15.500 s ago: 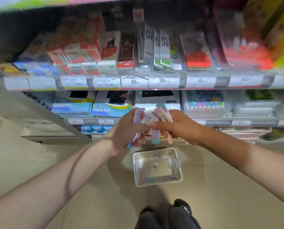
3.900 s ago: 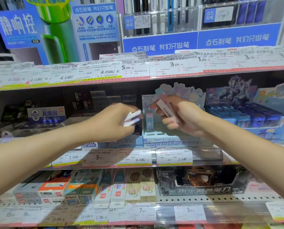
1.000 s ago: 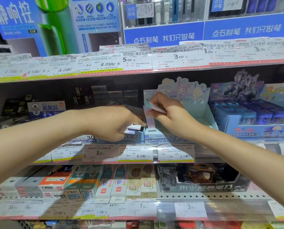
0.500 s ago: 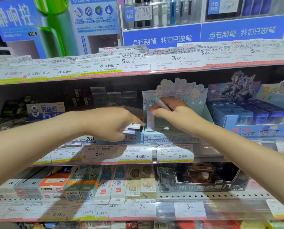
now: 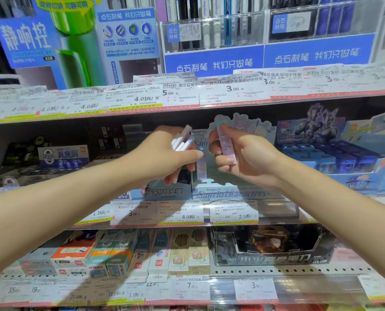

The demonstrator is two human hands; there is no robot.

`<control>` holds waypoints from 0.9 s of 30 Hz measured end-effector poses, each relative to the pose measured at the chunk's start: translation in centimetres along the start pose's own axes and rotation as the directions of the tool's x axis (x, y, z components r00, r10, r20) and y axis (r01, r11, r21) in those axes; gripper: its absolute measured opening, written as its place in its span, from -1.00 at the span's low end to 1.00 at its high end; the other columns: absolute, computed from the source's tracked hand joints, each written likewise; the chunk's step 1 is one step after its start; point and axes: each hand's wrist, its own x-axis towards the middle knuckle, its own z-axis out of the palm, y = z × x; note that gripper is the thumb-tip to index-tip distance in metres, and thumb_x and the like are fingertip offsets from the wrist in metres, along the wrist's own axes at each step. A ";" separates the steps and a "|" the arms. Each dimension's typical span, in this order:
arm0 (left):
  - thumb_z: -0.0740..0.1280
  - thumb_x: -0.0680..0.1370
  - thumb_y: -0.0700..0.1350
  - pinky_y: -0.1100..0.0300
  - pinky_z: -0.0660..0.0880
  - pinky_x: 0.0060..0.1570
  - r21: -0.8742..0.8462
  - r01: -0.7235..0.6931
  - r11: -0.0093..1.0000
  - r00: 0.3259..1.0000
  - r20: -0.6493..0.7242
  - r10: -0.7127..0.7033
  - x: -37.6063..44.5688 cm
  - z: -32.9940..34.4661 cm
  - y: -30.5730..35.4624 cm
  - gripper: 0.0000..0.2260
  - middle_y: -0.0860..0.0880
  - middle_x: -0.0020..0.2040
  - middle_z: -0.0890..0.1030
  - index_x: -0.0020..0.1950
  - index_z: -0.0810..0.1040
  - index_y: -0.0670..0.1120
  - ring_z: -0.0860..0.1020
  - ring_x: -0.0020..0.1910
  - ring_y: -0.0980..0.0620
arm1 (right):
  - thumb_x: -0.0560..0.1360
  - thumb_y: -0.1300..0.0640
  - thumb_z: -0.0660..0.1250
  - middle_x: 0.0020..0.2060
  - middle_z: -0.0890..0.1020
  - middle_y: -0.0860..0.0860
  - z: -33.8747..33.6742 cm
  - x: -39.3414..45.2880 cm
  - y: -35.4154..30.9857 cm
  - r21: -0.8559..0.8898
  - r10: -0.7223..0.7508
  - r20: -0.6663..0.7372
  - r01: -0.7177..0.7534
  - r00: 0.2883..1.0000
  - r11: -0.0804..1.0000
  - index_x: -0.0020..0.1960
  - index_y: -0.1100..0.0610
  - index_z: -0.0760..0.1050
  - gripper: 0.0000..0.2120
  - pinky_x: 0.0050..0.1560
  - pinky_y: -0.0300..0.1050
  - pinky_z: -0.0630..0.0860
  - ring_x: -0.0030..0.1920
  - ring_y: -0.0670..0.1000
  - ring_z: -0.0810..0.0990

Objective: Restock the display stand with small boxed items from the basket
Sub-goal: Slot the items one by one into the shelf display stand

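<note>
Display stand (image 5: 229, 191) on crowded shop shelf (image 5: 276, 208)

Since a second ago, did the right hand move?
Yes. The right hand has lifted, holding one small box up in front of the cartoon display stand; before, it reached low inside the stand.

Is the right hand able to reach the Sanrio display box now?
Probably yes: the right hand, gripping one small box, hovers directly before the Sanrio display box, with nothing between them.
</note>
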 end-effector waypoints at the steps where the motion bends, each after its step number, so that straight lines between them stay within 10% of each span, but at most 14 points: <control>1: 0.35 0.50 -0.11 0.28 0.31 -0.61 -0.059 0.025 0.998 1.000 0.007 -0.025 -0.1 0.3 0.2 -0.77 0.01 -0.61 0.51 -0.30 0.51 -0.19 0.33 -0.69 0.09 | 0.60 0.00 0.02 -0.32 0.45 0.04 0.2 0.0 0.1 -0.028 -0.027 -0.013 0.027 1.000 0.999 -0.12 0.15 0.46 -0.67 -0.27 -0.20 0.29 -0.41 -0.03 0.35; 7: 0.42 0.41 0.05 0.27 0.21 -0.58 -0.205 0.146 0.968 0.989 0.049 -0.139 -0.2 1.2 0.6 -0.72 -0.03 -0.68 0.35 -0.48 0.59 -0.01 0.27 -0.68 0.04 | 0.60 -0.07 0.01 0.15 0.61 0.11 0.8 0.5 1.1 -0.154 -0.099 -0.042 0.092 0.994 0.984 0.20 0.14 0.51 -0.58 0.25 -0.05 0.39 0.15 0.04 0.57; 14: 0.42 0.42 -0.11 0.33 0.24 -0.61 -0.197 0.153 0.968 0.986 -0.028 -0.161 0.0 1.4 0.3 -0.80 -0.03 -0.70 0.34 -0.32 0.52 -0.18 0.27 -0.70 0.04 | 0.57 0.14 0.16 -0.01 0.59 0.06 1.3 0.3 0.9 -0.306 -0.296 -0.035 0.272 0.955 0.913 0.17 0.01 0.43 -0.80 0.01 -0.19 0.54 -0.07 -0.05 0.59; 18: 0.44 0.38 -0.06 0.25 0.24 -0.54 -0.142 0.146 0.979 0.988 -0.030 -0.152 -0.1 1.2 -0.5 -0.66 -0.08 -0.67 0.37 -0.17 0.55 -0.37 0.27 -0.65 -0.02 | 0.41 0.34 0.35 -0.04 0.51 0.04 0.7 -0.1 0.3 -0.558 -0.472 0.006 0.394 0.882 0.730 0.20 -0.04 0.37 -0.54 0.00 -0.05 0.60 -0.16 0.06 0.63; 23: 0.40 0.44 -0.12 0.33 0.25 -0.63 0.168 -0.029 0.985 0.996 -0.082 0.043 -0.2 0.7 -1.2 -0.76 -0.08 -0.60 0.39 -0.27 0.45 -0.26 0.33 -0.70 0.10 | 0.39 0.33 0.38 -0.12 0.51 -0.08 0.5 -0.1 0.1 -0.693 -0.500 0.005 0.363 0.866 0.623 0.02 -0.09 0.41 -0.63 -0.07 -0.05 0.55 -0.28 0.10 0.59; 27: 0.28 0.37 -0.27 0.38 0.22 -0.49 0.540 -0.302 0.786 0.936 0.011 0.352 -0.5 -0.4 -1.5 -0.67 0.08 -0.53 0.23 -0.45 0.24 0.05 0.36 -0.50 0.21 | 0.38 0.31 0.41 -0.07 0.49 -0.02 0.2 -0.1 0.7 -0.753 -0.502 0.029 0.349 0.864 0.557 0.00 -0.10 0.38 -0.61 -0.09 -0.06 0.52 -0.32 0.06 0.58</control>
